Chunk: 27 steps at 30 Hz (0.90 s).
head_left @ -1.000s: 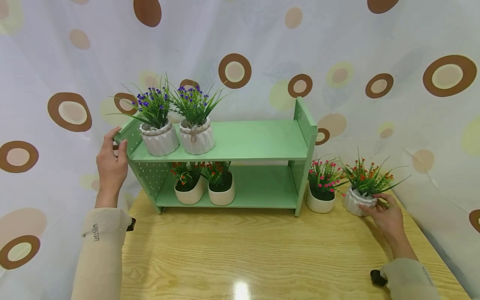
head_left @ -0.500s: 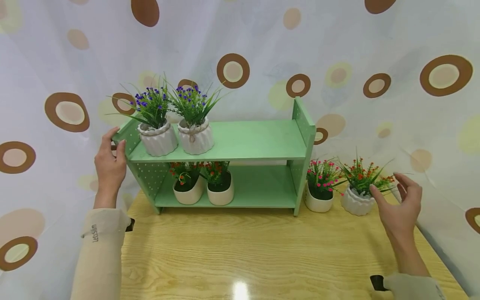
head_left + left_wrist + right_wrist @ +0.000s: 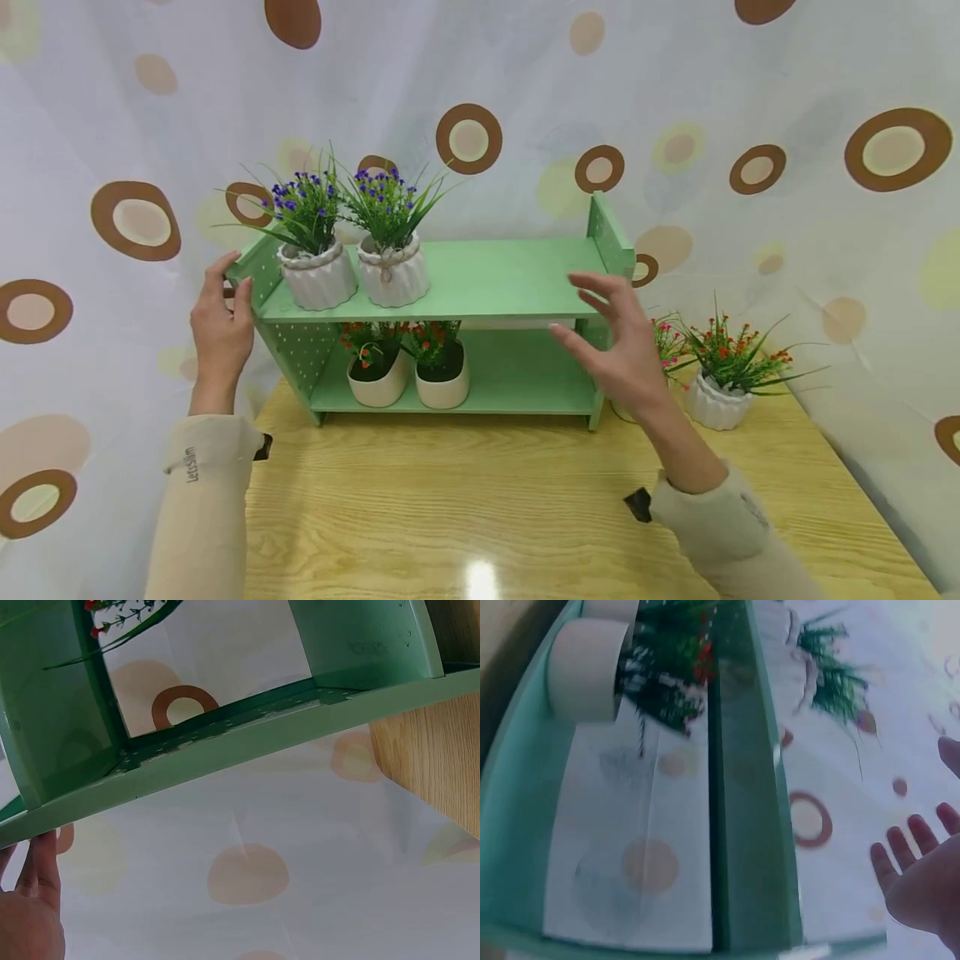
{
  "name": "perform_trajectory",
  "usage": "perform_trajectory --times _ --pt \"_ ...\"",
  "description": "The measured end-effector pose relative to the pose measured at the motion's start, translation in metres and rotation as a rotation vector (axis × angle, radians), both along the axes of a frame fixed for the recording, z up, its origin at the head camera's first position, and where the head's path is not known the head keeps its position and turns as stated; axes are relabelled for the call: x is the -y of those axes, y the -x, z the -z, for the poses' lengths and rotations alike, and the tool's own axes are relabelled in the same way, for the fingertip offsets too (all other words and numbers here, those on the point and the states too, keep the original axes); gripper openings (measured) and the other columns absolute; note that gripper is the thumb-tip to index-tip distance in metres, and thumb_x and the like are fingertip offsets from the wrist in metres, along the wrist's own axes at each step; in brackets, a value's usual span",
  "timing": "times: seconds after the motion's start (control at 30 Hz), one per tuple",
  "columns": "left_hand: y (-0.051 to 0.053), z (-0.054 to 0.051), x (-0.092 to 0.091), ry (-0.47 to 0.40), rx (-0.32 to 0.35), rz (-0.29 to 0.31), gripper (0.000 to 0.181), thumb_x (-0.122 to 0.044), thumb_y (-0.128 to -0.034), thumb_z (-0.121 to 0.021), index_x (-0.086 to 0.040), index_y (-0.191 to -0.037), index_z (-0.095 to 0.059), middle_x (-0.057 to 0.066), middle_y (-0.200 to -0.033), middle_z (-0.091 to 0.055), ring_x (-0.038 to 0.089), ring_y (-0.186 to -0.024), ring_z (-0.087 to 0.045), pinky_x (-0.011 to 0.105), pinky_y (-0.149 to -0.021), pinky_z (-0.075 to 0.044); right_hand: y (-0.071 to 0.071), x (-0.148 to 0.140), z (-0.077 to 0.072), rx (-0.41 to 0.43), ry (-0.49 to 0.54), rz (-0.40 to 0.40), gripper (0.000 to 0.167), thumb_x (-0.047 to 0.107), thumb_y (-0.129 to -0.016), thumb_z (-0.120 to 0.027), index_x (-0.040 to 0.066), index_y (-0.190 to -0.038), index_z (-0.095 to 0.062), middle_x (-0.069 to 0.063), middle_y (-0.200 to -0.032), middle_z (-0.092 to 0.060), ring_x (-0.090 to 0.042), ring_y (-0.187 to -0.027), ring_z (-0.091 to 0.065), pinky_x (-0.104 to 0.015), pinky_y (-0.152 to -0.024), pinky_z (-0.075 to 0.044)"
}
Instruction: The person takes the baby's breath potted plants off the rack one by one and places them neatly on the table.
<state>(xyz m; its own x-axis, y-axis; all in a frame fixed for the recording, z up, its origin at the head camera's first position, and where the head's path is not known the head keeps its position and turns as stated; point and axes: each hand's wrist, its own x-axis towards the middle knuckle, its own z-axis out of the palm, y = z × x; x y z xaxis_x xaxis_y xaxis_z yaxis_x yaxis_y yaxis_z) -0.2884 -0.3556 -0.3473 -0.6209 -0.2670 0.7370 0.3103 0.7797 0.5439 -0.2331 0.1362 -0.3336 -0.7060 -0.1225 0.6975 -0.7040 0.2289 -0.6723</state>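
Observation:
My left hand (image 3: pixel 222 321) holds the upper left side panel of a green two-tier shelf (image 3: pixel 517 279), its thumb at the front edge. The left wrist view shows its fingers (image 3: pixel 46 862) touching that panel. My right hand (image 3: pixel 618 342), fingers spread and holding nothing, hovers in front of the shelf's right end. Two white ribbed pots with purple flowers (image 3: pixel 393 271) stand at the left of the upper tier. Below them, two cream pots with red flowers (image 3: pixel 442 383) stand on the lower tier. A white ribbed pot with orange-red flowers (image 3: pixel 720 404) stands on the table to the right.
A pot with pink flowers (image 3: pixel 666 342), partly hidden behind my right hand, stands beside the shelf's right panel. The wooden table (image 3: pixel 450 500) stretches in front. A curtain with brown rings (image 3: pixel 525 75) hangs behind and at both sides.
My right hand has let go of the white pot with orange-red flowers and moved left to the shelf's right end. That pot stays on the table. The left hand keeps its place.

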Motion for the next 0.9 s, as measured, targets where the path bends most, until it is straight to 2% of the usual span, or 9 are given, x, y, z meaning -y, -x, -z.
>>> perform_trajectory --times 0.03,0.07,0.17,0.23,0.3,0.47,0.6,0.77,0.9 --pt "0.000 0.000 0.000 0.000 -0.001 -0.001 0.042 -0.026 -0.1099 -0.051 -0.018 -0.151 -0.051 0.024 -0.129 -0.067 -0.009 -0.088 -0.049 0.014 -0.070 -0.038 0.006 0.013 -0.005 0.024 -0.044 -0.027 0.064 0.000 -0.089 -0.078 0.007 -0.147 -0.051 -0.007 -0.148 -0.053 -0.023 -0.141 -0.050 -0.034 -0.120 -0.039" --pt "0.000 -0.001 0.001 0.000 -0.001 0.000 0.042 -0.027 -0.1099 -0.051 -0.018 -0.151 -0.051 0.024 -0.129 -0.067 -0.005 -0.089 -0.053 0.014 -0.070 -0.038 0.012 0.026 -0.010 0.050 -0.084 -0.055 0.064 0.006 -0.091 -0.078 0.009 -0.149 -0.050 -0.006 -0.150 -0.051 -0.023 -0.143 -0.048 -0.036 -0.120 -0.039" --pt "0.001 -0.001 0.001 -0.003 0.001 0.003 0.042 -0.027 -0.1101 -0.050 -0.019 -0.151 -0.051 0.024 -0.130 -0.066 0.018 -0.092 -0.064 0.015 -0.070 -0.038 0.033 0.062 -0.023 0.130 -0.175 -0.137 0.069 0.019 -0.093 -0.079 0.014 -0.153 -0.046 -0.005 -0.156 -0.047 -0.023 -0.146 -0.044 -0.041 -0.121 -0.037" --pt "0.000 -0.002 0.001 -0.004 0.005 0.009 0.042 -0.027 -0.1101 -0.050 -0.019 -0.151 -0.051 0.025 -0.130 -0.065 0.034 -0.096 -0.067 0.017 -0.070 -0.038 0.048 0.084 -0.028 0.192 -0.221 -0.170 0.073 0.026 -0.093 -0.079 0.017 -0.156 -0.043 -0.005 -0.158 -0.044 -0.024 -0.147 -0.043 -0.044 -0.121 -0.037" --pt "0.000 -0.002 0.001 -0.008 0.010 0.012 0.042 -0.027 -0.1101 -0.050 -0.018 -0.151 -0.051 0.026 -0.129 -0.065 0.041 -0.100 -0.067 0.018 -0.071 -0.038 0.060 0.103 -0.032 0.253 -0.250 -0.188 0.078 0.031 -0.093 -0.079 0.019 -0.158 -0.039 -0.006 -0.161 -0.042 -0.027 -0.149 -0.042 -0.048 -0.121 -0.037" --pt "0.001 -0.001 0.000 -0.022 0.014 0.014 0.042 -0.026 -0.1099 -0.051 -0.018 -0.151 -0.051 0.026 -0.130 -0.065 0.042 -0.102 -0.067 0.016 -0.072 -0.038 0.085 0.140 -0.034 0.379 -0.250 -0.184 0.090 0.034 -0.090 -0.082 0.019 -0.162 -0.029 -0.013 -0.165 -0.035 -0.037 -0.150 -0.039 -0.052 -0.119 -0.038" --pt "0.003 -0.001 0.000 -0.021 0.008 0.016 0.042 -0.027 -0.1097 -0.051 -0.018 -0.151 -0.051 0.026 -0.132 -0.065 0.043 -0.103 -0.068 0.014 -0.073 -0.038 0.099 0.158 -0.032 0.443 -0.208 -0.167 0.094 0.032 -0.089 -0.084 0.018 -0.162 -0.027 -0.014 -0.165 -0.033 -0.037 -0.150 -0.038 -0.051 -0.117 -0.041" --pt "0.003 -0.002 0.001 -0.017 0.004 0.010 0.042 -0.027 -0.1098 -0.051 -0.018 -0.150 -0.051 0.026 -0.130 -0.066 0.043 -0.101 -0.068 0.017 -0.072 -0.038 0.106 0.174 -0.029 0.446 -0.210 -0.149 0.098 0.031 -0.086 -0.086 0.014 -0.161 -0.025 -0.013 -0.163 -0.037 -0.031 -0.147 -0.043 -0.048 -0.113 -0.046" --pt "0.001 -0.002 0.002 -0.014 0.011 0.007 0.042 -0.027 -0.1097 -0.051 -0.018 -0.151 -0.051 0.027 -0.129 -0.066 0.043 -0.099 -0.068 0.013 -0.071 -0.038 0.107 0.183 -0.027 0.419 -0.246 -0.116 0.100 0.029 -0.086 -0.086 0.010 -0.161 -0.023 -0.014 -0.159 -0.041 -0.031 -0.135 -0.055 -0.044 -0.106 -0.052"
